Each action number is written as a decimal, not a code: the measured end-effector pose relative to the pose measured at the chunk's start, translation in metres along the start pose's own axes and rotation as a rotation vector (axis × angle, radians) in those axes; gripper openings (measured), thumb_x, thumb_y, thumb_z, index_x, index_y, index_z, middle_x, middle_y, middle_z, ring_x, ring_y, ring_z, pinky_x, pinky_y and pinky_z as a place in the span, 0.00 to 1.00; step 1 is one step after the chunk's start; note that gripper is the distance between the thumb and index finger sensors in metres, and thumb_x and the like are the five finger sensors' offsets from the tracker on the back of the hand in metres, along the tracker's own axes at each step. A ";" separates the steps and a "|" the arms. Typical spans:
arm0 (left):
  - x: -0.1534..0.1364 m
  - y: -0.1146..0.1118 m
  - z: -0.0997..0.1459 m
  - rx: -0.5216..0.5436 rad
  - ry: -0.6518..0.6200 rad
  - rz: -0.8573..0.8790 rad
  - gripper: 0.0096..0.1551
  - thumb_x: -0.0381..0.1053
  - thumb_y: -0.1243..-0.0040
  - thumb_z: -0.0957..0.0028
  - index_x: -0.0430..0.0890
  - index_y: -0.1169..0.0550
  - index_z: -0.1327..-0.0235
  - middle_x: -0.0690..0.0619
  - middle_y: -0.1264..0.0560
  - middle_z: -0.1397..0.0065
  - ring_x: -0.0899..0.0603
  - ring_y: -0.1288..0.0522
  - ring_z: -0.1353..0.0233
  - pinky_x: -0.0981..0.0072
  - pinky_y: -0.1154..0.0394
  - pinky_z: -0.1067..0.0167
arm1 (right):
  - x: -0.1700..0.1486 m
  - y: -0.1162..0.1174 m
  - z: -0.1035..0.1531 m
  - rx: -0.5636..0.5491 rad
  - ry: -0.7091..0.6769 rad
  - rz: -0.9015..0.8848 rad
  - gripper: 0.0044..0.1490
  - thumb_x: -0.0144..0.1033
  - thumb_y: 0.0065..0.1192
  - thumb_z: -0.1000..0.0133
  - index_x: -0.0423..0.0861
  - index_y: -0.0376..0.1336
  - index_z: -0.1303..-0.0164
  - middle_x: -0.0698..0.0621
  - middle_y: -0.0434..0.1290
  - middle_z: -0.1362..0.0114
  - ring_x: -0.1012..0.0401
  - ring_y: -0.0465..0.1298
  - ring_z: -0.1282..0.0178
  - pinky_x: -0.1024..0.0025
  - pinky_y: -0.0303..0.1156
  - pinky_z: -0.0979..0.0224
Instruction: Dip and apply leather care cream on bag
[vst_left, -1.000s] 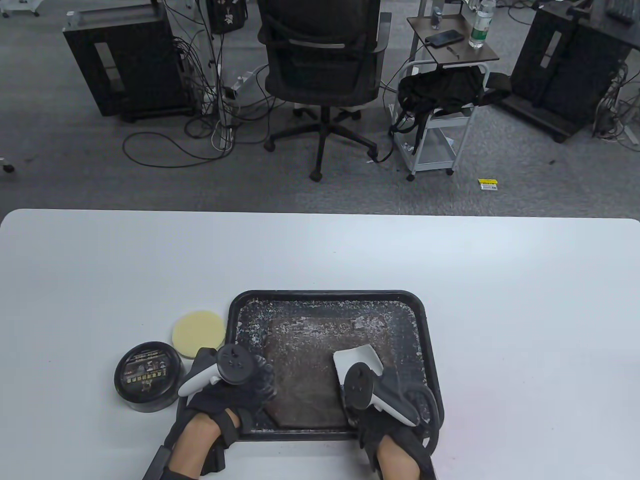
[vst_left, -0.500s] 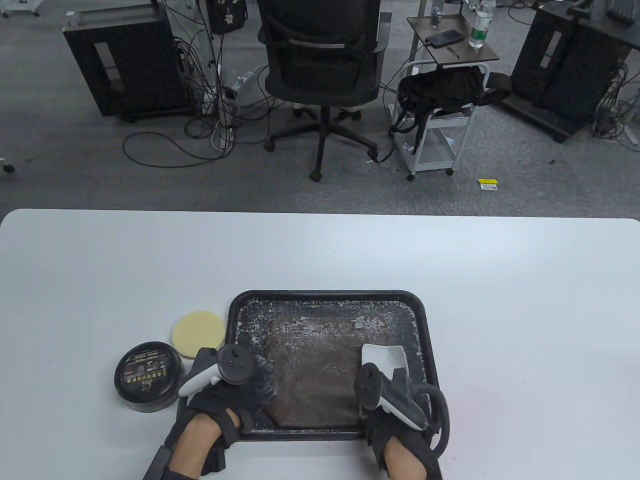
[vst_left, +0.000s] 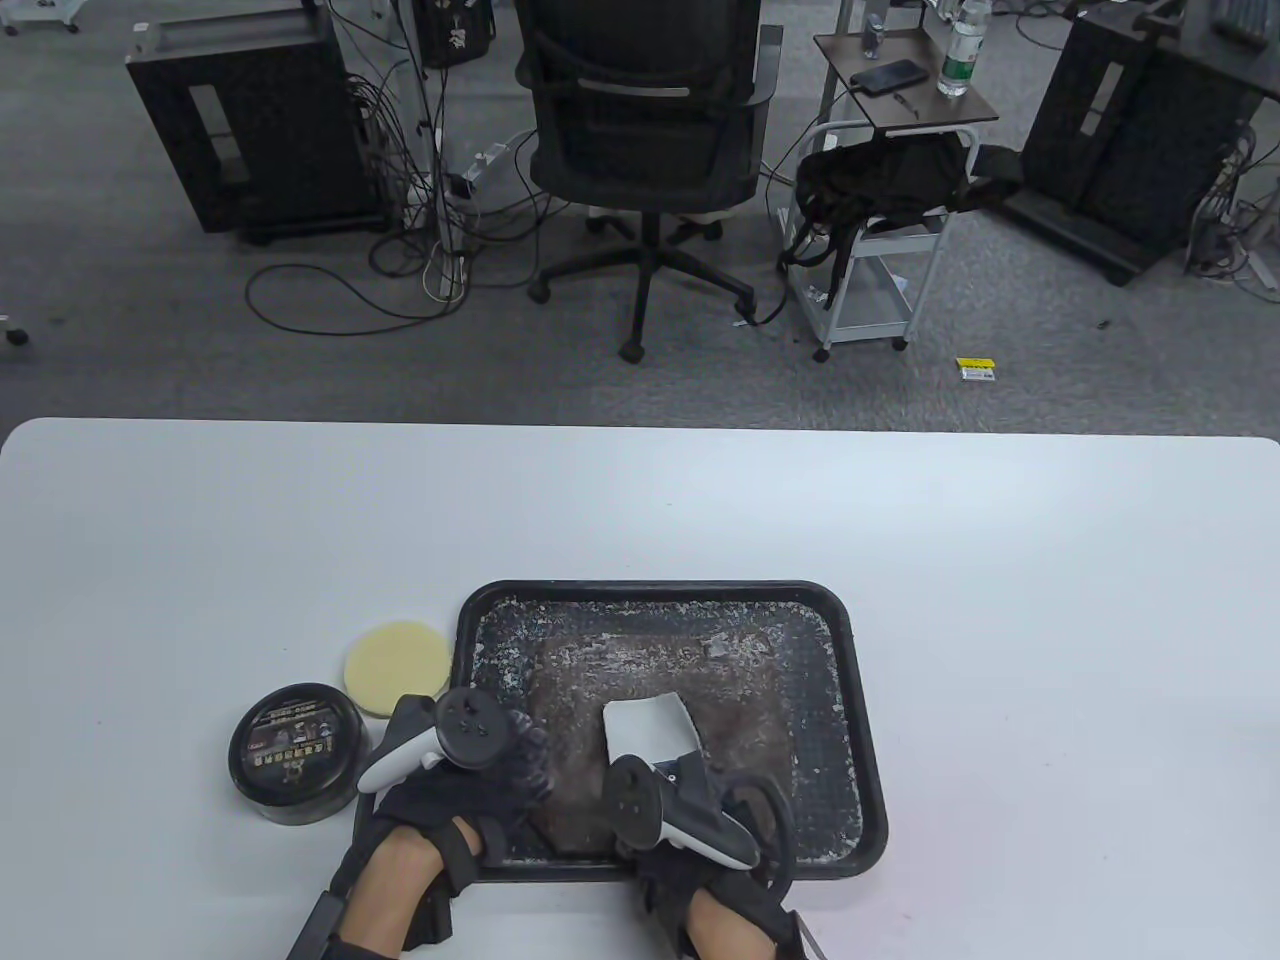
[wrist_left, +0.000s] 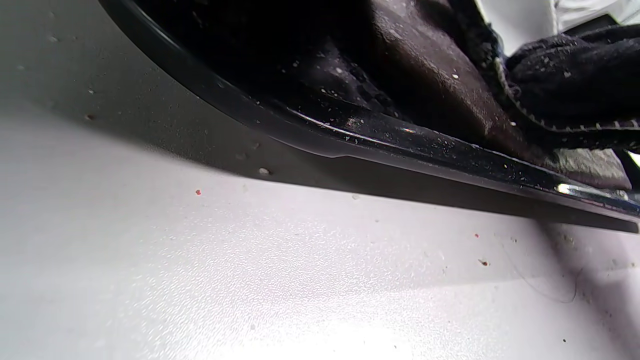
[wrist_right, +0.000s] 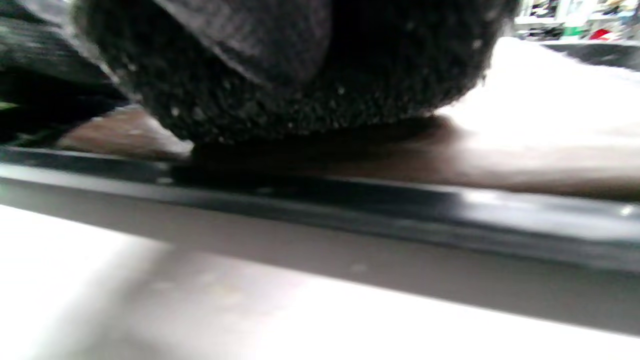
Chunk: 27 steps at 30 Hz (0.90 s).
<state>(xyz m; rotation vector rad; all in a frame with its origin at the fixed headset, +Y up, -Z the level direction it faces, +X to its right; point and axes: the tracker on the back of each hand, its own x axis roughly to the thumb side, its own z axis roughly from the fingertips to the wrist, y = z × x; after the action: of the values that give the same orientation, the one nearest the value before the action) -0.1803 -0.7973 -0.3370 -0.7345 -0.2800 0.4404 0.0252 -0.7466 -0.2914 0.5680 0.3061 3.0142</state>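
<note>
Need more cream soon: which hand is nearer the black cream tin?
Left. The left hand rests at the tray's left edge, just right of the cream tin; the right hand is farther right, over the brown bag.

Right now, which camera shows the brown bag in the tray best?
The table view: the bag lies flat in the tray, its outline mostly visible. The left wrist view catches only a dark edge; the right wrist view shows a blurred brown strip.

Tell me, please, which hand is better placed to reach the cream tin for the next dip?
Probably the left. The left hand rests at the tray's left edge, right beside the cream tin and yellow sponge. The right hand is over the brown bag with a white cloth, farther from the tin.
</note>
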 end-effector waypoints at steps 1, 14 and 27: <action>0.000 0.000 0.000 0.002 -0.001 0.000 0.35 0.68 0.67 0.38 0.61 0.54 0.19 0.60 0.66 0.15 0.47 0.72 0.15 0.46 0.82 0.29 | 0.004 0.001 0.000 0.002 -0.016 -0.006 0.32 0.23 0.64 0.59 0.52 0.73 0.43 0.45 0.70 0.29 0.44 0.70 0.28 0.45 0.64 0.27; -0.002 0.001 0.000 0.011 -0.011 0.017 0.36 0.70 0.67 0.39 0.60 0.53 0.20 0.61 0.66 0.14 0.47 0.71 0.14 0.46 0.82 0.29 | 0.035 0.005 -0.002 0.068 -0.177 -0.113 0.32 0.23 0.63 0.59 0.53 0.72 0.42 0.48 0.69 0.28 0.44 0.67 0.27 0.44 0.62 0.26; -0.003 0.001 0.000 0.018 -0.011 0.012 0.36 0.70 0.67 0.39 0.61 0.53 0.19 0.61 0.65 0.14 0.47 0.71 0.14 0.46 0.82 0.29 | -0.002 -0.001 0.004 0.183 -0.023 -0.106 0.31 0.21 0.63 0.58 0.57 0.75 0.47 0.56 0.70 0.28 0.52 0.65 0.24 0.45 0.58 0.24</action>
<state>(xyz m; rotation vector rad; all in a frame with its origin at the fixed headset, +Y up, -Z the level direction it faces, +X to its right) -0.1829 -0.7982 -0.3376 -0.7163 -0.2814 0.4577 0.0284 -0.7448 -0.2891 0.5783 0.5957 2.8939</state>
